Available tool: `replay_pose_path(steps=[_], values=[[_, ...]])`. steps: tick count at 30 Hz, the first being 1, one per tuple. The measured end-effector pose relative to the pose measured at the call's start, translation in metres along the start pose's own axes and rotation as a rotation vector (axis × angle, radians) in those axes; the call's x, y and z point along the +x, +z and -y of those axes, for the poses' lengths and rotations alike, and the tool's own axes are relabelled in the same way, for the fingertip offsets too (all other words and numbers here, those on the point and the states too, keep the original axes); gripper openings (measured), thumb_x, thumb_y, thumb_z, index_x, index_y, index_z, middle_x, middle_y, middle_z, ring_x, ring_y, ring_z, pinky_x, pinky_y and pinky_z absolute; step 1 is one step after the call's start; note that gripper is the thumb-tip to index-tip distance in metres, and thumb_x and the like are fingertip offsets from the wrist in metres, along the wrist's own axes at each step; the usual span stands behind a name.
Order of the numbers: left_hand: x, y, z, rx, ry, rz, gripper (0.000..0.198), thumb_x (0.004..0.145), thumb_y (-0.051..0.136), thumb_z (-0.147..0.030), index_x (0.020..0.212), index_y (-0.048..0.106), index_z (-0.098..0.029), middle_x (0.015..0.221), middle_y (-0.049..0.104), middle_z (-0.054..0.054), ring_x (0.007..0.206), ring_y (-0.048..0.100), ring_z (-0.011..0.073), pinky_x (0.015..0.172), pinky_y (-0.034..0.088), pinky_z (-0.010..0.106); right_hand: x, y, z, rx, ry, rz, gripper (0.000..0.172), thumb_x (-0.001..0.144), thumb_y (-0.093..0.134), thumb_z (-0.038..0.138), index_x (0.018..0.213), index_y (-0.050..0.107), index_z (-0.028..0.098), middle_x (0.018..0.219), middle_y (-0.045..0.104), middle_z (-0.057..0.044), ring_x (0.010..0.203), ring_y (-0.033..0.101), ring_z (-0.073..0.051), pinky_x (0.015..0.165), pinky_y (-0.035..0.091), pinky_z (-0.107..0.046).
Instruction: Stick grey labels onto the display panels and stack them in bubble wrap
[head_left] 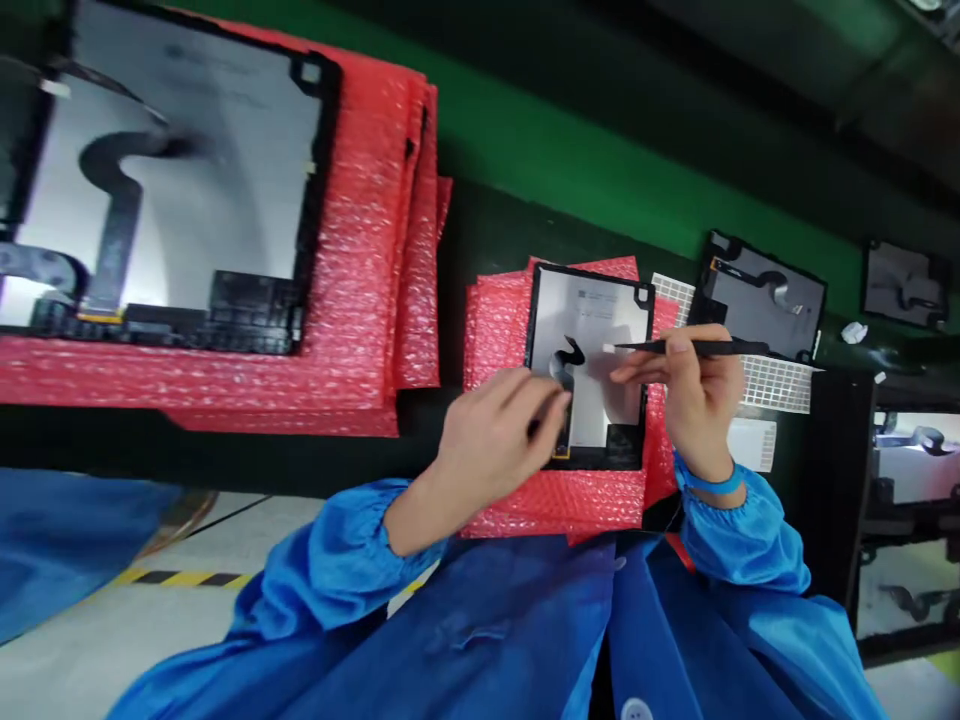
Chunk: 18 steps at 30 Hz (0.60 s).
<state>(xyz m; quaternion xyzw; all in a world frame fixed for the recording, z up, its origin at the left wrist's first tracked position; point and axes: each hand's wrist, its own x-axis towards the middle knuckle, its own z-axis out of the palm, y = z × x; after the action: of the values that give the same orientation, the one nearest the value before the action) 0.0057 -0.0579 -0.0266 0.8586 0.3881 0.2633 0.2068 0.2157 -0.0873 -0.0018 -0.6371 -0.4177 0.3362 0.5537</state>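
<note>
A display panel (pixel 600 330), silver-backed with a black frame, lies on a stack of red bubble wrap (pixel 562 500) in front of me. My left hand (pixel 499 435) is closed in a pinch on the black flex cable (pixel 564 365) near the panel's lower left. My right hand (pixel 694 395) is closed on black tweezers (pixel 697 347) whose tip, carrying a small white piece, points left over the panel. Both arms wear blue sleeves, and a blue band circles the right wrist.
A larger panel (pixel 165 170) on a thick red bubble-wrap pile (pixel 367 250) sits at the left. More panels (pixel 761 295) lie at the right on a green belt (pixel 570 170), with white gridded sheets (pixel 776 385) and a dark rack (pixel 900 500) of panels.
</note>
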Motion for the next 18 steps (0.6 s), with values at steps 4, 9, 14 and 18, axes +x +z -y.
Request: replay_pose_path(steps=[4, 9, 14, 18], values=[[-0.005, 0.013, 0.032, 0.047, -0.163, -0.058, 0.031, 0.110, 0.054, -0.026, 0.133, 0.066, -0.010, 0.112, 0.072, 0.013, 0.101, 0.072, 0.0254, 0.086, 0.061, 0.037, 0.023, 0.036, -0.014, 0.015, 0.029, 0.014, 0.029, 0.106, 0.062, 0.059, 0.104, 0.056, 0.030, 0.080, 0.079, 0.003, 0.069, 0.083, -0.016, 0.059, 0.068, -0.026], [-0.007, 0.021, 0.033, 0.029, -0.138, -0.060, 0.032, 0.108, 0.057, -0.024, 0.137, 0.064, -0.010, 0.115, 0.070, 0.014, 0.102, 0.071, 0.0250, 0.089, 0.062, 0.037, 0.027, 0.053, -0.035, 0.067, 0.134, 0.065, 0.035, 0.099, 0.072, 0.059, 0.101, 0.057, 0.027, 0.078, 0.080, 0.003, 0.063, 0.081, -0.015, 0.054, 0.066, -0.024], [-0.006, 0.020, 0.032, -0.014, -0.140, -0.044, 0.029, 0.107, 0.056, -0.021, 0.135, 0.062, -0.012, 0.114, 0.069, 0.013, 0.104, 0.071, 0.0248, 0.092, 0.062, 0.038, 0.015, 0.053, -0.035, 0.040, 0.183, 0.090, 0.029, 0.098, 0.077, 0.051, 0.099, 0.059, 0.027, 0.077, 0.081, 0.002, 0.061, 0.081, -0.017, 0.057, 0.069, -0.027], [-0.006, 0.017, 0.031, -0.046, -0.156, -0.015, 0.029, 0.107, 0.055, -0.021, 0.135, 0.060, -0.014, 0.114, 0.070, 0.013, 0.104, 0.071, 0.0251, 0.092, 0.063, 0.039, 0.015, 0.053, -0.031, 0.021, 0.149, 0.125, 0.026, 0.101, 0.074, 0.049, 0.098, 0.059, 0.028, 0.076, 0.082, 0.002, 0.062, 0.082, -0.018, 0.060, 0.071, -0.028]])
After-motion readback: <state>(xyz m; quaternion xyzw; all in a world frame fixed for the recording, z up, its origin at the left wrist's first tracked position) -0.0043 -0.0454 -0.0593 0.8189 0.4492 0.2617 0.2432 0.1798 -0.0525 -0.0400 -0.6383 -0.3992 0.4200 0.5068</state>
